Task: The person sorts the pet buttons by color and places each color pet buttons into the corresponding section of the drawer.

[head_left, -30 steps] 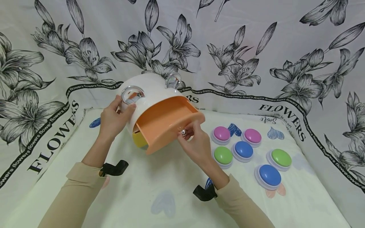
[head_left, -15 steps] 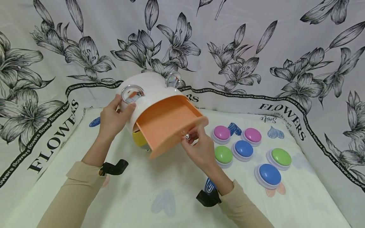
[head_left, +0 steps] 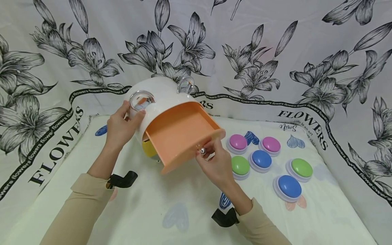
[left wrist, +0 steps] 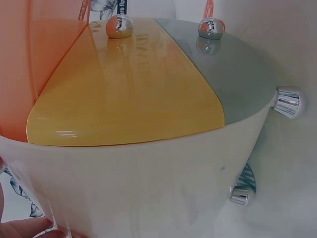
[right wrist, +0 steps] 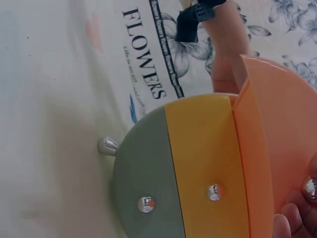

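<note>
A white rounded drawer organizer (head_left: 163, 90) with two clear ring-shaped ears stands at centre left in the head view. Its orange drawer (head_left: 183, 131) is pulled out, and no object shows inside. My left hand (head_left: 122, 127) grips the organizer's left side by the near ear (head_left: 142, 99), thumb on the front; some fingers are hidden behind. With my right hand (head_left: 217, 161) I pinch the silver knob (head_left: 202, 150) of the orange drawer. Below it, the yellow drawer (left wrist: 129, 94) and grey-green drawer (left wrist: 237, 74) are closed, each with a round silver knob. Silver feet (left wrist: 290, 102) carry the body.
Several round push buttons lie to the right: pink (head_left: 238, 142), pink (head_left: 271, 145), green (head_left: 240, 165), blue (head_left: 261, 159), green (head_left: 301, 168) and blue (head_left: 289, 186). A white cloth (head_left: 147, 211) covers the surface. Behind hangs a flower-printed curtain (head_left: 245, 68).
The orange drawer has come further out, toward the lower right, with my right hand on its knob. My left hand keeps its hold on the organizer.
</note>
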A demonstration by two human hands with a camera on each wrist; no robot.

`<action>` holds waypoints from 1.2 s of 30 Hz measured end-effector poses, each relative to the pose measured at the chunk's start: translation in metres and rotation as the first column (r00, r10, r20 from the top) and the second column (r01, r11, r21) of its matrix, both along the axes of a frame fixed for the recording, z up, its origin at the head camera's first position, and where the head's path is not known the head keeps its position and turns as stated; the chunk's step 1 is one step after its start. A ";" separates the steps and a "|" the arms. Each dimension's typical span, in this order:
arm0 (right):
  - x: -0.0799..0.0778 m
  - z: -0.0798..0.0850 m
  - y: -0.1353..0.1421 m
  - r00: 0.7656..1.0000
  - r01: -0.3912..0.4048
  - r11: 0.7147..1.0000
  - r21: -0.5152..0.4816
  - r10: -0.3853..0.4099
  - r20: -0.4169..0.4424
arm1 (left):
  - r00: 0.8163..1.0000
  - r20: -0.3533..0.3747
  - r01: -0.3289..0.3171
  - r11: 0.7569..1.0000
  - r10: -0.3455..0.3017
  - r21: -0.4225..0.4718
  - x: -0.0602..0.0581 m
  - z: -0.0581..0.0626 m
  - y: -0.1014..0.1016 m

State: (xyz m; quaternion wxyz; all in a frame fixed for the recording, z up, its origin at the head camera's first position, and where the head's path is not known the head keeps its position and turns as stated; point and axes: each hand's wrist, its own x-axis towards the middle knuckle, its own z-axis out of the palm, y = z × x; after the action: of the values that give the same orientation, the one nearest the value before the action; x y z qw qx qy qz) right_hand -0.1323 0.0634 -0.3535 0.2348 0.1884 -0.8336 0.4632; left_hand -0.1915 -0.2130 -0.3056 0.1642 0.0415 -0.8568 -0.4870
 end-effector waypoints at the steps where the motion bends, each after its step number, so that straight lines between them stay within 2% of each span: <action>1: 0.000 -0.001 0.000 1.000 0.002 1.000 0.001 -0.002 -0.004 | 1.000 -0.001 0.001 1.000 -0.001 0.000 0.000 0.000 0.000; 11: 0.003 -0.004 0.004 1.000 0.011 1.000 0.007 -0.011 0.011 | 1.000 -0.012 0.001 1.000 -0.001 -0.007 0.000 0.000 0.000; 25: 0.009 -0.005 0.009 1.000 0.007 0.999 0.031 -0.007 0.016 | 1.000 0.013 0.002 1.000 -0.002 0.007 0.001 0.000 0.001; 33: 0.010 -0.011 0.026 0.995 -0.096 0.995 -0.030 0.097 0.024 | 1.000 -0.002 0.001 1.000 -0.001 0.015 0.000 0.000 0.001; 36: 0.008 -0.016 0.037 0.996 -0.091 0.995 -0.038 0.092 0.021 | 1.000 -0.003 0.000 1.000 0.000 0.016 0.000 -0.001 0.001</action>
State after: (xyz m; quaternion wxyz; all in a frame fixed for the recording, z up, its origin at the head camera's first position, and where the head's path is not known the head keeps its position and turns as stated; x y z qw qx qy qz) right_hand -0.1248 0.1002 -0.3691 0.2072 0.2167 -0.8180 0.4909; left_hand -0.1918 -0.2121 -0.3061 0.1651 0.0424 -0.8526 -0.4940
